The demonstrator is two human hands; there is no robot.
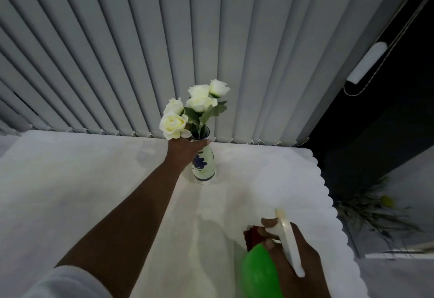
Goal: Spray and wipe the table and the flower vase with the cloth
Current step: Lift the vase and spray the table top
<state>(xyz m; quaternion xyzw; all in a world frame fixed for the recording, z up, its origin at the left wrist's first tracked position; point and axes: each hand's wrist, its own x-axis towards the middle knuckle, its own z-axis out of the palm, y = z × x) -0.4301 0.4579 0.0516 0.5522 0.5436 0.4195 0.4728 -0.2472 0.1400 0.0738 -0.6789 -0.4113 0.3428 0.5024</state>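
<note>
The lower half of the green plastic spray bottle (pixel 259 272) ran off the bottom edge of the picture, and something dark red (pixel 249 236) tucked behind its cream trigger head could not be made out; no cloth could be picked out with any certainty; the base of the white ceramic flower vase with a blue leaf motif (pixel 203 163) blurred into the pale, scallop-edged table covering (pixel 70 180). The left hand (pixel 185 148) was wrapped around the vase's neck from the vase's left, fingers curled over the front just below the dark rim; the right hand (pixel 293 246) was closed on the spray bottle's neck, well nearer the camera than the vase and to its right, with one finger on the trigger. One vase stood near the far table edge, holding five cream artificial roses (pixel 199 102); one bottle; grey vertical blinds (pixel 141 51) hung behind the vase.
</note>
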